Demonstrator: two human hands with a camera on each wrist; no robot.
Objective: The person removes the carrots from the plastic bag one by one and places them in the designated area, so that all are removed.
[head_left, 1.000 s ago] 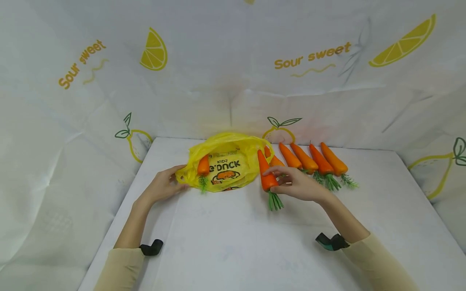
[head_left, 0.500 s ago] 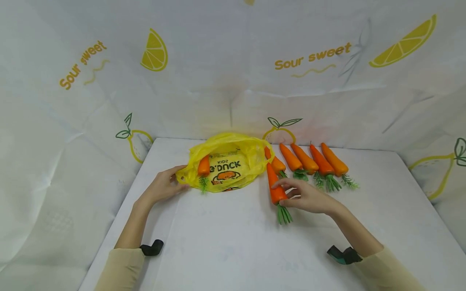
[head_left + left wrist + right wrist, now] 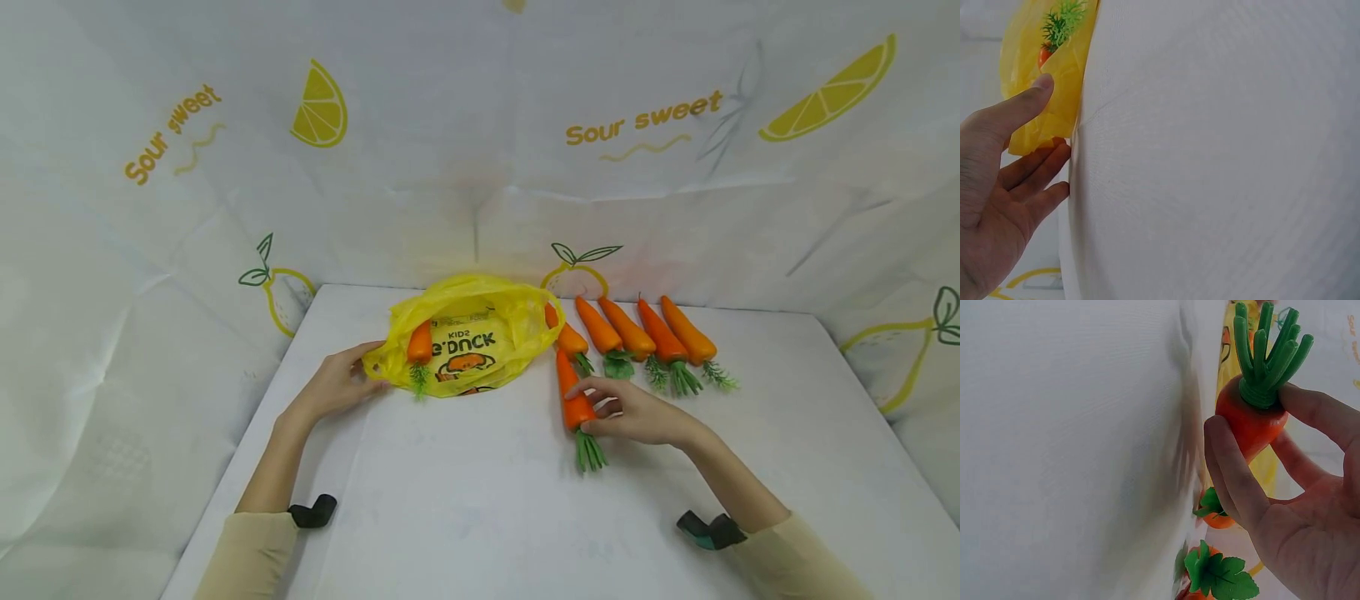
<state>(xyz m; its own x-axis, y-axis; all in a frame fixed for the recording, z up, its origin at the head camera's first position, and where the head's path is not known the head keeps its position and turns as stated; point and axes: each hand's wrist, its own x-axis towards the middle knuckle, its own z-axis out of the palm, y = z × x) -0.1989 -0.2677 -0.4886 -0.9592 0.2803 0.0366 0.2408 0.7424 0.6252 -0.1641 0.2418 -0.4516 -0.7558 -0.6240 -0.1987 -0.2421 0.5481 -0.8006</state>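
Note:
A yellow plastic bag [image 3: 468, 287] with printed lettering lies with its mouth toward me. My left hand [image 3: 337, 385] grips the bag's left corner; in the left wrist view the thumb lies over the yellow film [image 3: 1063, 94] and the fingers are behind and below it. One orange carrot [image 3: 420, 342] with a feathery green top lies in the bag's mouth on the left. My right hand [image 3: 637, 414] pinches another carrot [image 3: 576, 403], its tip pointing away and its green stalks toward me. In the right wrist view, thumb and fingers hold this carrot [image 3: 1250, 428] around its thick end.
Right of the bag, several carrots lie in a row at the back, among them an orange carrot [image 3: 572, 342] beside the bag's edge and a rightmost carrot [image 3: 687, 329]. A white cloth with lemon prints [image 3: 480, 200] rises behind the white table [image 3: 465, 500].
My right hand has moved right and toward me with the carrot, away from the bag's right edge, slowing lately. The left hand and the bag have stayed about where they were.

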